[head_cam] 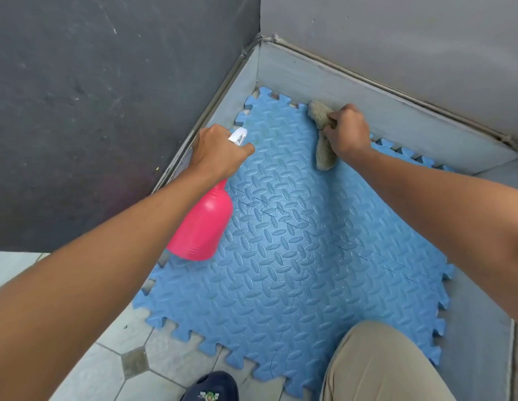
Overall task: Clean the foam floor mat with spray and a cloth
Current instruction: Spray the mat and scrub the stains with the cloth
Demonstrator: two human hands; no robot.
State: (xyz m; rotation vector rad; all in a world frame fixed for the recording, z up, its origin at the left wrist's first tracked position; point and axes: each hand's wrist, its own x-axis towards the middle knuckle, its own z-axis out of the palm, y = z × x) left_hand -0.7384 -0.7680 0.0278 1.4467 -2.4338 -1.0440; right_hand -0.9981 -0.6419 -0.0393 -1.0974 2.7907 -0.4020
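Mat (pixel 295 256) edges against corner walls (pixel 367 117)

mat (pixel 295 241) centre open, walls (pixel 367 47) hemming far corner, knee (pixel 376 366) blocking near edge

Bare forearms, khaki trousers (pixel 379 363), dark clog (pixel 211 386)

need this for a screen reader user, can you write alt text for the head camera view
A person kneeling on a blue foam floor mat holds a pink spray bottle in the left hand and presses a beige cloth to the mat's far edge with the right hand. The mat sits in a corner between grey walls, on a tiled floor.
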